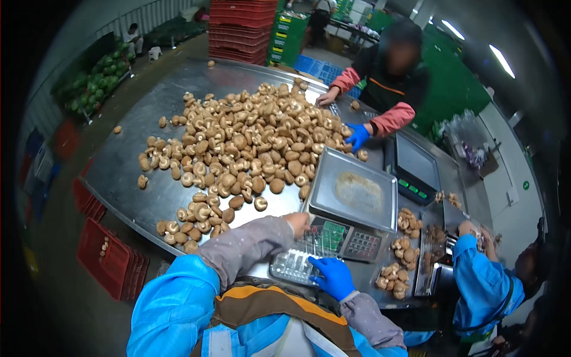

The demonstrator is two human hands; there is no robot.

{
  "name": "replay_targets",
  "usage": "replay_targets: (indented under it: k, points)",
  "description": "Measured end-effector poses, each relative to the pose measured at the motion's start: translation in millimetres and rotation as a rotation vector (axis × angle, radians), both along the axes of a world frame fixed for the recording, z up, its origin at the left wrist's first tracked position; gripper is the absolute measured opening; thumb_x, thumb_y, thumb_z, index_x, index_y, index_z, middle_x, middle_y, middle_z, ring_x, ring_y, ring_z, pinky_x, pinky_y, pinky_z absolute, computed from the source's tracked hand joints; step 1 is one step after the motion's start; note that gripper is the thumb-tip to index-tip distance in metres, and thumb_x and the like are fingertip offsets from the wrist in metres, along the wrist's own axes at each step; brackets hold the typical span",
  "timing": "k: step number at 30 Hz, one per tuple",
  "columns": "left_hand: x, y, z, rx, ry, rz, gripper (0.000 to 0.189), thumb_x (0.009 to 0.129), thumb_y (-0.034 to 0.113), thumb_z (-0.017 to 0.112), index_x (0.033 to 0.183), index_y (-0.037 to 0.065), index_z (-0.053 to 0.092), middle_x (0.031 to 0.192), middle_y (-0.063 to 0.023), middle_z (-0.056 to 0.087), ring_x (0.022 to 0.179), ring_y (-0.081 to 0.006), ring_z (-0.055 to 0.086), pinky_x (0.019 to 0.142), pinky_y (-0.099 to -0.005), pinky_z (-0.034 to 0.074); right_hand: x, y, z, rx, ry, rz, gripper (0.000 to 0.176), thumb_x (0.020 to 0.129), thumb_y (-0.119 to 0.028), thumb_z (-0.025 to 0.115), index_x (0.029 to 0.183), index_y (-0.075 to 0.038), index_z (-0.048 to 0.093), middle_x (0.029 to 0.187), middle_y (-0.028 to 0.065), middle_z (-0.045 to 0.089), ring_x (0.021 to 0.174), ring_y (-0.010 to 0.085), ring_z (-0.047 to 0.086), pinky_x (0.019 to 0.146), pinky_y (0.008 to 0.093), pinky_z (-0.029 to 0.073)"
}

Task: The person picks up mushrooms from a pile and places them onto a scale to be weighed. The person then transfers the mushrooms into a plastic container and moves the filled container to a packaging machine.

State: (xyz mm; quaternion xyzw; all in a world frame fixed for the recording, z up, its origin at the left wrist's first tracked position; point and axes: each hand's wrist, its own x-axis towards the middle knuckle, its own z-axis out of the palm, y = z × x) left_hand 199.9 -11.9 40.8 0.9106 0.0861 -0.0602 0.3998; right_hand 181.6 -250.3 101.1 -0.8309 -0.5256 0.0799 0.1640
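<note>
A clear plastic box [292, 266] lies in front of my body, at the near edge of the metal table. My right hand [334, 278], in a blue glove, grips its right side with thumb and fingers at the rim. My bare left hand [297, 224] reaches across to the clear plastic [319, 239] at the box's far side, its fingers closed at that edge and partly hidden. Just beyond is a weighing scale [354, 189] with a bare, stained metal pan; the plastic overlaps its keypad panel. A big heap of brown mushrooms [250, 140] spreads ahead and left.
Across the metal table [128, 157], a co-worker's blue-gloved hand [357, 136] touches the heap beside a second scale [417, 160]. At right, another person in blue sleeves works near small groups of mushrooms [406, 253]. Red crates [110, 259] stand low at left; more red crates [239, 30] are stacked behind.
</note>
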Motion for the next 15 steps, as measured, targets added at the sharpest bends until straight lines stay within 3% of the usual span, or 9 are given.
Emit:
replay_targets:
  k: [2, 4, 5, 10, 13, 15]
  points:
    - [17.5, 7.7, -13.1, -0.020, 0.002, -0.104, 0.016, 0.080, 0.019, 0.069, 0.084, 0.005, 0.062, 0.080, -0.0157, 0.066, 0.082, -0.0334, 0.064, 0.072, -0.0417, 0.049, -1.7, -0.7, -20.9, -0.031, -0.108, 0.002, 0.041, 0.080, -0.024, 0.066, 0.119, -0.018, 0.060, 0.095, 0.0075, 0.063, 0.087, 0.0278, 0.059, 0.074, 0.0395, 0.048]
    - [24.7, 13.0, -22.7, -0.168, -0.022, -0.096, 0.016, 0.079, 0.017, 0.070, 0.080, 0.005, 0.061, 0.074, -0.0138, 0.066, 0.072, -0.0286, 0.066, 0.064, -0.0388, 0.051, -3.6, 2.9, -13.7, 0.056, -0.187, -0.013, 0.042, 0.078, -0.015, 0.064, 0.120, -0.016, 0.059, 0.098, 0.0067, 0.063, 0.088, 0.0277, 0.059, 0.074, 0.0395, 0.048]
    - [27.3, 14.1, -27.1, -0.334, 0.075, -0.062, 0.012, 0.083, 0.011, 0.067, 0.081, 0.002, 0.059, 0.070, -0.0078, 0.064, 0.063, -0.0145, 0.062, 0.055, -0.0308, 0.049, -2.9, 4.9, -11.9, 0.102, -0.226, -0.029, 0.043, 0.077, -0.013, 0.065, 0.119, -0.016, 0.060, 0.099, 0.0067, 0.063, 0.088, 0.0283, 0.059, 0.074, 0.0395, 0.048]
    - [18.0, 23.5, 19.7, -0.496, 0.195, -0.170, 0.014, 0.085, 0.011, 0.066, 0.081, -0.001, 0.058, 0.071, -0.0067, 0.064, 0.055, -0.0117, 0.059, 0.048, -0.0273, 0.046, 11.6, 0.4, 24.1, 0.163, -0.271, -0.009, 0.048, 0.072, -0.004, 0.061, 0.119, -0.012, 0.059, 0.097, 0.0071, 0.062, 0.086, 0.0271, 0.058, 0.073, 0.0374, 0.047]
    - [10.9, 16.4, 25.1, -0.627, 0.220, -0.230, 0.014, 0.086, 0.012, 0.066, 0.090, -0.001, 0.062, 0.073, -0.0068, 0.065, 0.057, -0.0114, 0.059, 0.050, -0.0258, 0.047, 13.8, 4.2, 48.4, 0.223, -0.279, 0.025, 0.030, 0.071, -0.005, 0.064, 0.101, -0.011, 0.062, 0.083, 0.0064, 0.058, 0.077, 0.0265, 0.056, 0.066, 0.0377, 0.045]
    - [6.6, 7.7, 15.8, -0.478, 0.158, -0.254, 0.025, 0.083, 0.018, 0.070, 0.098, -0.001, 0.064, 0.074, -0.0060, 0.065, 0.066, -0.0112, 0.061, 0.058, -0.0258, 0.048, 11.6, 5.8, 45.6, 0.281, -0.253, 0.053, 0.016, 0.072, -0.008, 0.067, 0.086, -0.012, 0.060, 0.075, 0.0061, 0.054, 0.071, 0.0268, 0.053, 0.062, 0.0381, 0.043]
